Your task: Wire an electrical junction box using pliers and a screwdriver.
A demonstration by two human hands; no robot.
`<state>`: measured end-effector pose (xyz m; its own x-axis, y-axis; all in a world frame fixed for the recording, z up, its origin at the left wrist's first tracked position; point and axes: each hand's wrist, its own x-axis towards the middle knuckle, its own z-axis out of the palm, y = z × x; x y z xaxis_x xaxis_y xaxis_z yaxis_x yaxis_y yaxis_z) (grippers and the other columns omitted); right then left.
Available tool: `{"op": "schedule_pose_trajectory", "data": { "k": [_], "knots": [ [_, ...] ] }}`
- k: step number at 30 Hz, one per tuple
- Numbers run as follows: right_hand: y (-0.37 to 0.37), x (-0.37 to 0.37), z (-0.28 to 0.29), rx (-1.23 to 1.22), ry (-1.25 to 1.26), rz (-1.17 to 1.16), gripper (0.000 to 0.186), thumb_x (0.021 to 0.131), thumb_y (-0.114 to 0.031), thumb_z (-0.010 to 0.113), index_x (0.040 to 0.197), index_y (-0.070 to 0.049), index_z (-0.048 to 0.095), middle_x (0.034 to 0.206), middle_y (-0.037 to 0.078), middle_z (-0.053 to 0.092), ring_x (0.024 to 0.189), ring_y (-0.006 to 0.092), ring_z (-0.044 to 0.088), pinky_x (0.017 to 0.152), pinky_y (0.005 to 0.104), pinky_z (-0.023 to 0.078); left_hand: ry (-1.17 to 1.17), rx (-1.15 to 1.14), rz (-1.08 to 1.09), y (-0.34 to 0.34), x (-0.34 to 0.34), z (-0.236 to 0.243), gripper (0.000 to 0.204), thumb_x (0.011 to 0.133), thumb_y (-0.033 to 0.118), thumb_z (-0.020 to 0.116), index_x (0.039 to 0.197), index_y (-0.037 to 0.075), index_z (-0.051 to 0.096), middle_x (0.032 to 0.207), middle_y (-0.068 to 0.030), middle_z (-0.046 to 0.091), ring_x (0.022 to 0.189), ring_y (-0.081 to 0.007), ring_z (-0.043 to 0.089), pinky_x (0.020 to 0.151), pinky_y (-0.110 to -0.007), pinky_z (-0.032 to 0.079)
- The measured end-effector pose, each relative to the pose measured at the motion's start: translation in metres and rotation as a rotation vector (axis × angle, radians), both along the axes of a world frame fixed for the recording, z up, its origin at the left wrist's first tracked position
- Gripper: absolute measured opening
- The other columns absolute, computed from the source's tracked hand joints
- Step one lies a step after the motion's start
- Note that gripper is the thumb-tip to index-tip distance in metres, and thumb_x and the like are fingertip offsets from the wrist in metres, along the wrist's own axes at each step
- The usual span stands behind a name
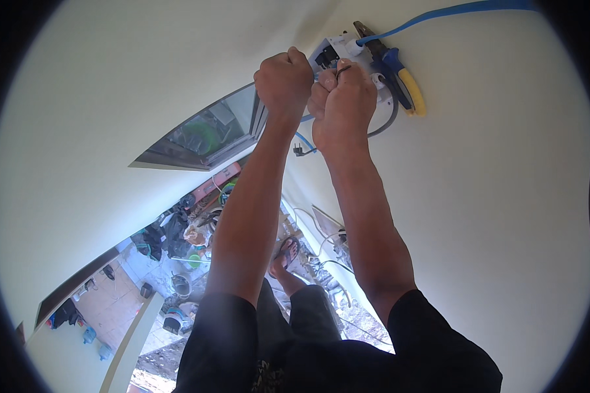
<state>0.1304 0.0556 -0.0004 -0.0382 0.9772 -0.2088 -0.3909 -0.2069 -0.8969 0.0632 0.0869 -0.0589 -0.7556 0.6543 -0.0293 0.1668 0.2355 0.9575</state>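
My left hand [285, 80] is closed in a fist at the left side of a white electrical box [334, 44] high on the wall. Whatever it grips is hidden behind the knuckles. Just to its right, my right hand [347, 101] is closed too, and a short piece of dark wire [342, 71] shows at its thumb and fingertips. Black parts [326, 57] sit in the box above that hand. Combination pliers [405, 80] with blue and yellow handles rest beside the box, jaws upward. A blue flexible conduit [432, 14] enters the box from the upper right.
A grey cable loops below the box, near a dark plug [299, 150]. Left of my arms is a dark-framed window [206, 134]. Far below, buckets [180, 284], bags and tools clutter the floor. My sandalled foot [283, 257] shows below my arms.
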Motion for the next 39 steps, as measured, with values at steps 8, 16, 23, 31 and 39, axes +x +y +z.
{"op": "schedule_pose_trajectory", "data": {
  "k": [8,16,23,31,39],
  "knots": [
    [-0.004,0.005,-0.005,0.046,0.015,-0.033,0.022,0.095,-0.014,0.043,0.074,-0.009,0.039,0.058,-0.001,0.039,0.041,0.0056,0.026,0.036,0.0265,0.019,0.014,0.04,0.17,0.039,-0.009,-0.02,0.036,0.082,0.022,0.054,0.057,-0.004,0.057,0.057,-0.0198,0.059,0.051,-0.0352,0.055,0.059,-0.047,0.048],
    [-0.031,0.05,-0.019,0.542,-0.561,0.057,0.02,0.096,-0.015,0.056,0.09,0.004,0.062,0.096,0.011,0.058,0.062,0.0143,0.058,0.054,0.0285,0.048,-0.364,0.27,0.618,-0.03,0.015,-0.042,0.053,0.096,0.046,0.051,0.074,-0.002,0.055,0.074,-0.0124,0.061,0.065,-0.0245,0.053,0.067,-0.04,0.046],
    [-0.033,0.069,0.009,0.842,-1.326,0.147,0.015,0.09,-0.011,0.066,0.086,0.003,0.067,0.106,0.015,0.055,0.083,0.0262,0.064,0.069,0.0367,0.053,-1.295,0.161,-0.243,-0.086,0.043,0.016,0.046,0.092,0.043,0.063,0.093,-0.003,0.063,0.077,-0.0075,0.061,0.065,-0.0122,0.054,0.062,-0.029,0.046],
    [-0.02,0.086,0.058,0.887,-1.586,0.037,0.023,0.089,-0.017,0.066,0.103,0.002,0.065,0.107,0.016,0.056,0.091,0.0318,0.065,0.076,0.04,0.054,-0.332,0.003,-0.503,-0.059,0.003,0.027,0.023,0.081,0.014,0.062,0.063,-0.001,0.06,0.069,-0.0123,0.065,0.061,-0.0267,0.062,0.061,-0.037,0.05],
    [0.009,0.078,0.086,0.726,-2.183,0.297,0.017,0.086,-0.012,0.067,0.096,0.001,0.066,0.086,0.019,0.068,0.075,0.0309,0.072,0.062,0.0404,0.058,0.558,-0.248,-0.475,-0.048,-0.01,0.033,0.026,0.087,0.024,0.065,0.086,-0.001,0.067,0.082,-0.0182,0.07,0.076,-0.0365,0.068,0.072,-0.046,0.053]
  ]
}}
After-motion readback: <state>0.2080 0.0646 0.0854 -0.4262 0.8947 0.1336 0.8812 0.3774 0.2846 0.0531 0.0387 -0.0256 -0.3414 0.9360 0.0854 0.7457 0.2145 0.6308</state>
